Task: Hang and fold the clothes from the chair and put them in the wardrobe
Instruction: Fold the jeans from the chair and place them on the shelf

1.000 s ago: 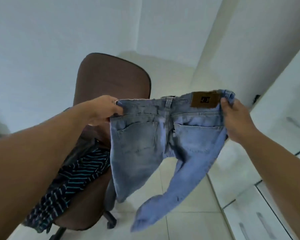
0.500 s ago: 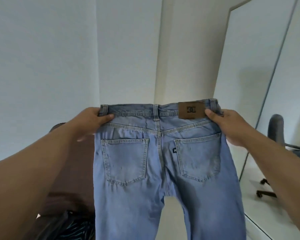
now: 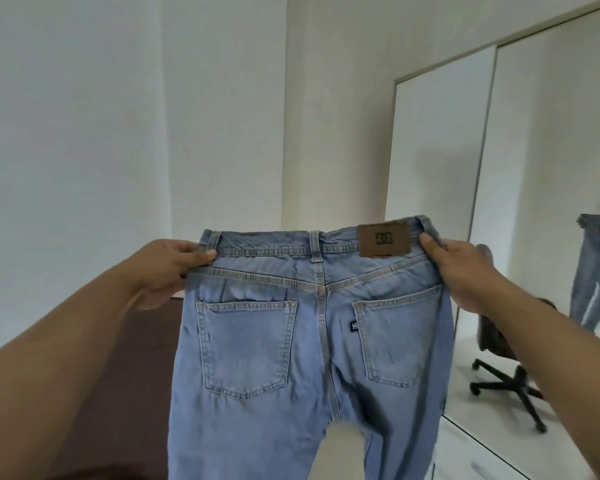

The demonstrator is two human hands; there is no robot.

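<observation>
A pair of light blue jeans (image 3: 284, 341) hangs upright in front of me, back side facing me, with two rear pockets and a brown leather patch at the waistband. My left hand (image 3: 168, 268) pinches the left end of the waistband, thumb on top. My right hand (image 3: 465, 271) grips the right end beside the patch. The legs hang down past the bottom of the view. The brown chair (image 3: 132, 368) shows behind the jeans at lower left, its seat hidden.
White walls meet in a corner straight ahead. A mirrored wardrobe door (image 3: 541, 202) stands at the right and reflects the jeans and a wheeled chair base. The white wardrobe front continues at lower right.
The jeans went from bunched and slanting over the chair to held up high and spread flat. My view tilted upward, so the chair and the striped garment dropped out of sight.
</observation>
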